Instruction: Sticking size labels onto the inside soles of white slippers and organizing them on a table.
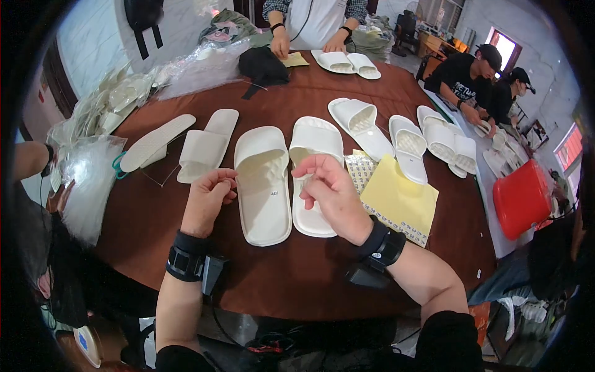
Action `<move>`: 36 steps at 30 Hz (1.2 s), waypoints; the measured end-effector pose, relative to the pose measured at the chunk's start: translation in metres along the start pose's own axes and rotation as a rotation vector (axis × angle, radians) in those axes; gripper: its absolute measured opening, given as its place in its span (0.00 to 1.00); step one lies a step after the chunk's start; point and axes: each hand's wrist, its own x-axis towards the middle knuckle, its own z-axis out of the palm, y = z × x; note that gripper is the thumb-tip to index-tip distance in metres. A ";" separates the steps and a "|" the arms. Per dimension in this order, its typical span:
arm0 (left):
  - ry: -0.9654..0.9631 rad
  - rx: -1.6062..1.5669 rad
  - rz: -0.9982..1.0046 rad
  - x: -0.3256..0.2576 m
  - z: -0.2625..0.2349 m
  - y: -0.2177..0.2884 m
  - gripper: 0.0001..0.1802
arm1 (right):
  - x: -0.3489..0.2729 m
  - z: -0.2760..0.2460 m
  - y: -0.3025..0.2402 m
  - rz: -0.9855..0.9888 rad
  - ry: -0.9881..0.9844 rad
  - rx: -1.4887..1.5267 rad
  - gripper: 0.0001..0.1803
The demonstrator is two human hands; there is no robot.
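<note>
Two white slippers lie side by side in front of me, toes away. My left hand (212, 197) is at the outer edge of the left slipper (265, 211), its fingers curled and thumb close to them. Whether it grips the edge is unclear. Above the right slipper (315, 220), my right hand (333, 193) bends its fingers into a pinch. Anything between those fingertips is too small to make out. A small dark mark shows on the left slipper's insole. Beside my right hand lie a yellow sticker sheet (400, 197) and a printed label sheet (361, 170).
More white slippers (207, 149) lie left and right (410, 149) on the brown-covered table (260, 279). Clear plastic bags (99, 180) pile up at the left. A person (310, 25) stands across, near a black cloth (263, 65). Other people work by a red container (522, 198).
</note>
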 end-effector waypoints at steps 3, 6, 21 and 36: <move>-0.019 0.016 0.007 0.002 -0.001 -0.004 0.12 | 0.004 -0.007 -0.014 -0.102 0.057 -0.020 0.14; -0.023 0.036 0.002 0.003 0.000 -0.004 0.12 | 0.009 -0.018 -0.028 -0.162 0.125 -0.006 0.14; -0.053 0.076 0.009 0.003 -0.002 -0.007 0.12 | 0.097 -0.069 -0.011 -0.288 -0.127 -1.286 0.34; 0.156 0.198 0.016 0.003 -0.003 -0.003 0.26 | 0.080 -0.023 -0.009 -0.104 -0.491 -1.271 0.41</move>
